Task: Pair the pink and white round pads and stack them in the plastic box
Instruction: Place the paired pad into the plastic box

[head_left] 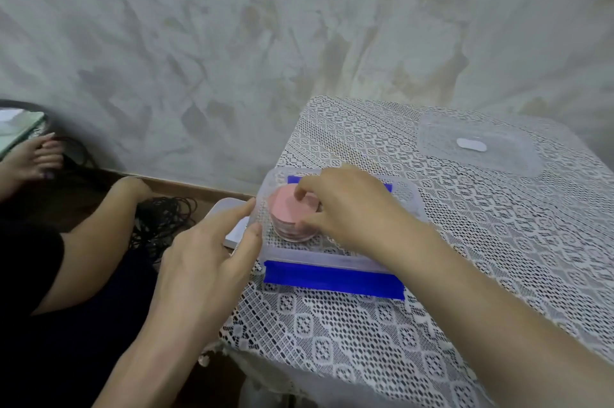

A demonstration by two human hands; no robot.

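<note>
Sitting close to the left edge of the table (498, 241), the plastic box (319, 257) had free cloth on its right. The left hand (206, 261) pressed straight fingers against its left wall. The right hand (349, 208) reached inside, fingers curled, pinching the stack of pads (282, 208), pink on top.

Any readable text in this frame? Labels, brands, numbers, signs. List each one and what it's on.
No readable text in the head view.
White oval patch on the clear lid: blank or too blurred to tell.
Plastic box, blue clip, pad stack: no lettering visible.
</note>
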